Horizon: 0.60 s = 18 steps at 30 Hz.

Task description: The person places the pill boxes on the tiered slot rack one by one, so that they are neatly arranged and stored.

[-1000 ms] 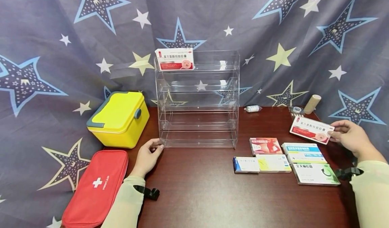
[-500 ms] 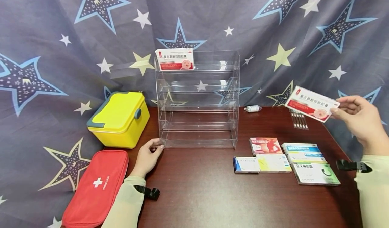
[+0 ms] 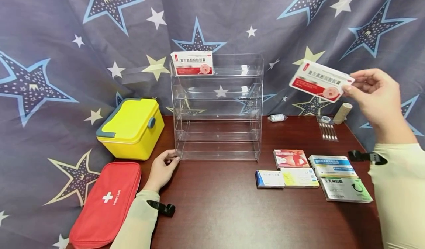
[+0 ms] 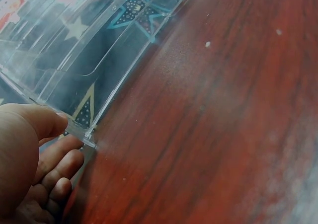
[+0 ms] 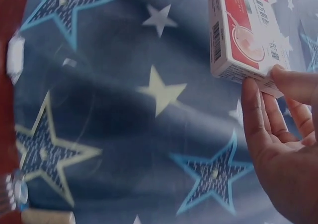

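Note:
My right hand [image 3: 380, 101] pinches a white and red medicine box [image 3: 322, 81] by its right end, holding it in the air above the table's right side. In the right wrist view, thumb and fingers grip one end of that box [image 5: 243, 35]. At the lower left corner of a clear acrylic tiered rack [image 3: 217, 155], my left hand [image 3: 162, 170] pinches the plastic edge. The left wrist view has the thumb and forefinger of that hand [image 4: 30, 159] on the rack's corner. A matching white and red box [image 3: 192, 63] stands at the left of the rack's top tier.
Several medicine boxes lie on the right of the table, among them a red one [image 3: 291, 158] and a green and white one [image 3: 346, 190]. Behind them are cotton swabs [image 3: 328, 131], a beige roll [image 3: 342, 113] and a small bottle [image 3: 277, 118]. A yellow case [image 3: 132, 127] and red first-aid pouch [image 3: 106, 204] are left.
My right hand has lifted the white and red box up and to the left, away from the table's right edge. The left hand stays at the rack's corner.

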Each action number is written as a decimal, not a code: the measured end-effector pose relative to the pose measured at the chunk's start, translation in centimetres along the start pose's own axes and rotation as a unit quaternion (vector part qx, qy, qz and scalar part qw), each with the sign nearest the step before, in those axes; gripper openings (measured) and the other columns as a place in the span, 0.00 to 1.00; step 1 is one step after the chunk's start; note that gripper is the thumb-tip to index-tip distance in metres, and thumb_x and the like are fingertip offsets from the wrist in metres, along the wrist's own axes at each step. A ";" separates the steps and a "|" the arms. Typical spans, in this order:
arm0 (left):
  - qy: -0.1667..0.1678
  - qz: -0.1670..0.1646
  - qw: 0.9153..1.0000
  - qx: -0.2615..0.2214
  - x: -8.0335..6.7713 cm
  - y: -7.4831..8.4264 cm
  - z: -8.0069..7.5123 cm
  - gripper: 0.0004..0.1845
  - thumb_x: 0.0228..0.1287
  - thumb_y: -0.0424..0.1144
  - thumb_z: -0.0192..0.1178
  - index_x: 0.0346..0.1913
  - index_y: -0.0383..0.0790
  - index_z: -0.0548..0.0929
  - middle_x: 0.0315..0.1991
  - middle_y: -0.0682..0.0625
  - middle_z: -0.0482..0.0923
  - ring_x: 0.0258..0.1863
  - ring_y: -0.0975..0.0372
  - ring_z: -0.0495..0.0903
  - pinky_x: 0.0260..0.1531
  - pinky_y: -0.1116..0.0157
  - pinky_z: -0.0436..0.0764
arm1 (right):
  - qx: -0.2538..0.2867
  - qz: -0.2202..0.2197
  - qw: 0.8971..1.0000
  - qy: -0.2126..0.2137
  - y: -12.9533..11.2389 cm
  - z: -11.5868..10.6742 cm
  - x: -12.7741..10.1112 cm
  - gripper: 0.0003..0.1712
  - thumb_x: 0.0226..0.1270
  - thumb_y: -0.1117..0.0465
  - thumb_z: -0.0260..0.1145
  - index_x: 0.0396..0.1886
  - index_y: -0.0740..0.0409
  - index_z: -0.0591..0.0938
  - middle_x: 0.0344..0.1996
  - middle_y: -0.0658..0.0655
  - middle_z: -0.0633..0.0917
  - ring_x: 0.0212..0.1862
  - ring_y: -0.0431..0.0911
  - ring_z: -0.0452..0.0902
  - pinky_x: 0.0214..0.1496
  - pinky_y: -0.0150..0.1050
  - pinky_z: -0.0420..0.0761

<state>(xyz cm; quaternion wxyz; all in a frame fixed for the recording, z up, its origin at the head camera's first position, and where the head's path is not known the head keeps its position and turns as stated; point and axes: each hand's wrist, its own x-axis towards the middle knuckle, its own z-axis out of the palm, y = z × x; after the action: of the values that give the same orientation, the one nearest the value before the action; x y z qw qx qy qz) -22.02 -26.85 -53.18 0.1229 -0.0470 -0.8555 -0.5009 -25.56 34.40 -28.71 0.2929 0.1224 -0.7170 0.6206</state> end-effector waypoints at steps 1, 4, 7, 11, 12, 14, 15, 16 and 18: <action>0.000 0.000 1.000 0.001 0.1 0.0 0.0 0.14 0.72 0.34 0.68 0.57 0.37 0.86 0.47 0.46 0.88 0.48 0.56 0.84 0.49 0.64 0.77 | 0.029 -0.003 1.000 -0.003 -0.3 0.7 0.4 0.19 0.61 0.82 0.70 0.52 0.71 0.84 0.37 0.54 0.88 0.36 0.41 0.85 0.39 0.26 0.84; 0.001 -0.001 1.000 0.004 0.2 -0.1 0.0 0.13 0.72 0.34 0.68 0.57 0.36 0.86 0.47 0.46 0.88 0.48 0.56 0.84 0.49 0.64 0.77 | 0.115 -0.008 0.993 -0.010 -0.9 2.8 1.6 0.18 0.59 0.84 0.71 0.50 0.74 0.83 0.36 0.59 0.88 0.34 0.45 0.86 0.37 0.29 0.85; 0.004 -0.001 1.000 0.006 0.2 -0.2 0.0 0.14 0.72 0.35 0.68 0.57 0.37 0.86 0.47 0.46 0.88 0.48 0.56 0.84 0.49 0.64 0.77 | 0.141 -0.012 0.990 -0.016 -1.5 4.8 3.1 0.18 0.58 0.83 0.72 0.49 0.74 0.83 0.36 0.60 0.88 0.35 0.46 0.86 0.37 0.30 0.86; 0.007 -0.004 1.000 0.006 0.1 -0.3 0.1 0.14 0.72 0.35 0.68 0.57 0.37 0.86 0.47 0.45 0.88 0.48 0.56 0.84 0.49 0.65 0.77 | 0.157 -0.009 0.987 -0.020 -2.3 7.6 5.0 0.18 0.58 0.84 0.72 0.48 0.72 0.83 0.36 0.61 0.87 0.35 0.47 0.86 0.37 0.33 0.87; 0.007 -0.005 1.000 0.005 0.2 -0.4 0.2 0.14 0.72 0.35 0.68 0.57 0.37 0.86 0.47 0.46 0.88 0.48 0.56 0.84 0.49 0.65 0.77 | 0.162 -0.007 0.986 -0.021 -2.5 8.2 5.5 0.18 0.57 0.84 0.72 0.47 0.72 0.83 0.36 0.61 0.87 0.35 0.47 0.86 0.37 0.34 0.87; 0.009 -0.007 1.000 0.001 0.2 -0.4 0.2 0.13 0.72 0.35 0.68 0.57 0.37 0.86 0.47 0.46 0.88 0.48 0.56 0.84 0.49 0.66 0.77 | 0.176 -0.001 0.984 -0.025 -2.8 9.6 6.4 0.18 0.57 0.84 0.72 0.46 0.71 0.83 0.36 0.62 0.86 0.35 0.47 0.87 0.37 0.36 0.87; 0.010 -0.007 1.000 -0.001 0.2 -0.4 0.2 0.13 0.72 0.35 0.68 0.56 0.38 0.86 0.47 0.46 0.88 0.47 0.57 0.84 0.49 0.66 0.77 | 0.181 0.002 0.983 -0.027 -2.9 10.3 6.8 0.17 0.57 0.84 0.72 0.46 0.70 0.83 0.36 0.62 0.86 0.35 0.47 0.87 0.38 0.37 0.87; 0.010 -0.007 1.000 -0.003 0.2 -0.3 0.2 0.13 0.72 0.34 0.68 0.56 0.38 0.86 0.47 0.46 0.88 0.47 0.57 0.84 0.48 0.65 0.77 | 0.184 0.005 0.983 -0.028 -3.1 10.9 7.2 0.17 0.58 0.85 0.71 0.45 0.70 0.83 0.36 0.62 0.86 0.35 0.47 0.87 0.38 0.37 0.87; 0.010 -0.008 1.000 -0.003 0.2 -0.3 0.2 0.13 0.72 0.34 0.68 0.56 0.38 0.86 0.47 0.46 0.88 0.47 0.57 0.84 0.48 0.65 0.77 | 0.182 0.010 0.983 -0.031 -3.3 12.2 7.9 0.17 0.58 0.85 0.71 0.45 0.69 0.83 0.36 0.62 0.86 0.35 0.47 0.87 0.37 0.35 0.87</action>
<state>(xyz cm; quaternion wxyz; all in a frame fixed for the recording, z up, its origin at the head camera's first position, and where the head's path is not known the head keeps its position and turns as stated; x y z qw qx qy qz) -22.30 -26.83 -53.48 0.1276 -0.0358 -0.8530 -0.5049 -33.34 23.45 -22.19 0.2374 0.1859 -0.6016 0.7397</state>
